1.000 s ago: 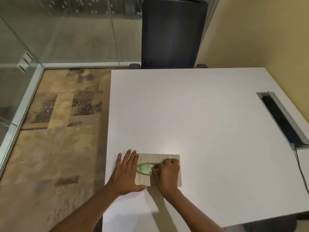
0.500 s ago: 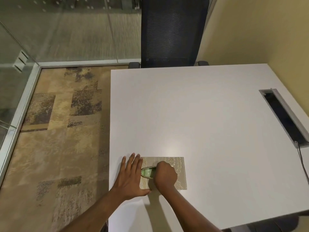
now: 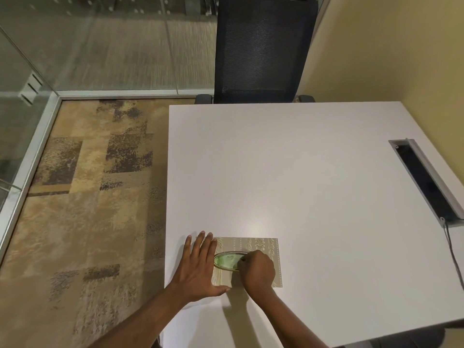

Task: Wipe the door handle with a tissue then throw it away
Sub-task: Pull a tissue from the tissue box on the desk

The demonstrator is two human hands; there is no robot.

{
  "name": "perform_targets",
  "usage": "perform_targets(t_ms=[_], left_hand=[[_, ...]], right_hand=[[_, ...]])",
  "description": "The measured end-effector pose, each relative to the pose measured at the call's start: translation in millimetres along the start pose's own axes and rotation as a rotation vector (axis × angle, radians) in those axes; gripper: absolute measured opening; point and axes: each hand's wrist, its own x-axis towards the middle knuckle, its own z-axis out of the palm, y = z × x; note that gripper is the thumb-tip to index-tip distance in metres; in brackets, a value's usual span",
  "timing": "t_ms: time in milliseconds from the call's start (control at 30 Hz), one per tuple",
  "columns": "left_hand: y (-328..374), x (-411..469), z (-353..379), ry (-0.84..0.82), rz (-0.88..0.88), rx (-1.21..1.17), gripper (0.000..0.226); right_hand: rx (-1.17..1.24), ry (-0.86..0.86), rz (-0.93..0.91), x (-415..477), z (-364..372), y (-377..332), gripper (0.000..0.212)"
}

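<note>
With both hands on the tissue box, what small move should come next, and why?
Probably pull a tissue up through the oval opening. The right hand is bunched at the opening's edge, its fingertips hidden, and no loose tissue shows yet. The left hand lies flat on the tissue box and table, which should hold the box down.

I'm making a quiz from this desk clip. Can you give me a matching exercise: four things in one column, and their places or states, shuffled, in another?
Things
1. left hand
2. right hand
3. tissue box
4. office chair

Places or states
A. lying flat near the table's near edge
B. spread flat, palm down, on the box's left end
C. behind the table's far edge
D. curled, fingers at the green oval opening

Pairs: 1-B, 2-D, 3-A, 4-C
</note>
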Motion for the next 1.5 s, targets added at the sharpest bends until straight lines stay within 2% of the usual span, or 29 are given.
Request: perform_targets(t_ms=[200, 400, 500, 600, 700, 800, 867, 1100, 1267, 1333, 1400, 1500], left_hand=[[1, -1, -3, 0.000, -0.009, 0.017, 0.122], [2, -1, -4, 0.002, -0.013, 0.038, 0.121], [2, -2, -4, -0.011, -0.020, 0.039, 0.122], [1, -1, -3, -0.025, -0.022, 0.035, 0.122], [1, -1, -2, -0.030, -0.021, 0.027, 0.122], [1, -2, -3, -0.023, -0.021, 0.026, 0.121], [2, -2, -4, -0.013, -0.020, 0.031, 0.121], [3, -4, -6, -0.017, -0.018, 0.022, 0.121], [5, -4, -14, 0.001, -0.027, 0.015, 0.118], [7, -5, -23, 0.062, -0.009, 0.019, 0.109], [7, -5, -34, 0.165, 0.027, -0.006, 0.094], [5, -8, -56, 0.340, 0.067, -0.178, 0.080]], right_hand=[[0.077, 0.020, -0.141, 2, -14, 14, 0.046], [0.151, -0.049, -0.261, 7, -17, 23, 0.049], [0.021, -0.072, -0.273, 8, -13, 21, 0.038], [-0.163, -0.051, -0.360, 6, -10, 15, 0.017], [-0.287, -0.043, -0.445, 8, -7, 10, 0.017], [-0.384, -0.025, -0.495, 5, -13, 2, 0.008], [-0.412, 0.020, -0.509, 4, -12, 4, 0.015], [-0.206, 0.077, -0.451, 3, -18, 12, 0.017], [0.246, 0.023, -0.458, -9, -42, 5, 0.038], [0.435, -0.009, -0.440, -16, -53, 1, 0.037], [0.624, -0.060, -0.390, -20, -64, -4, 0.026], [0.840, -0.083, -0.324, -22, -75, -15, 0.024]])
